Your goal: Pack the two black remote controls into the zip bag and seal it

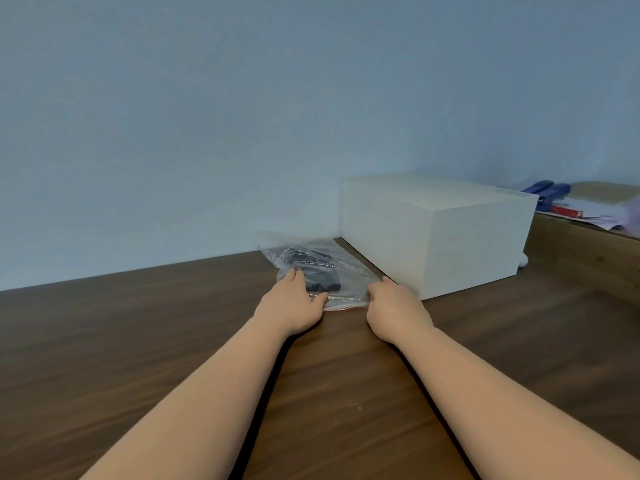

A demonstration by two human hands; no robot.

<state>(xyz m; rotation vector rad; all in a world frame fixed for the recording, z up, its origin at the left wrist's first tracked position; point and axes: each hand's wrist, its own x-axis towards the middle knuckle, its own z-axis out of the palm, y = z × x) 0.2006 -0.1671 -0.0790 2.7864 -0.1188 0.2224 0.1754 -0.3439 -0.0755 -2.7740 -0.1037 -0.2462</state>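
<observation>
A clear zip bag (349,271) lies on the dark wooden table (138,341), close to the wall. Black remote controls (320,268) show through the plastic inside it, overlapping so I cannot separate them clearly. My left hand (294,306) presses on the bag's near left edge, thumb stretched along the zip strip. My right hand (394,310) grips the bag's near right corner. The zip strip (346,304) runs between my two hands.
A white rectangular box (436,233) stands just right of the bag, almost touching it. Behind it, at the far right, papers and blue objects (550,195) lie on a lower wooden surface. A blue-grey wall borders the table's far edge.
</observation>
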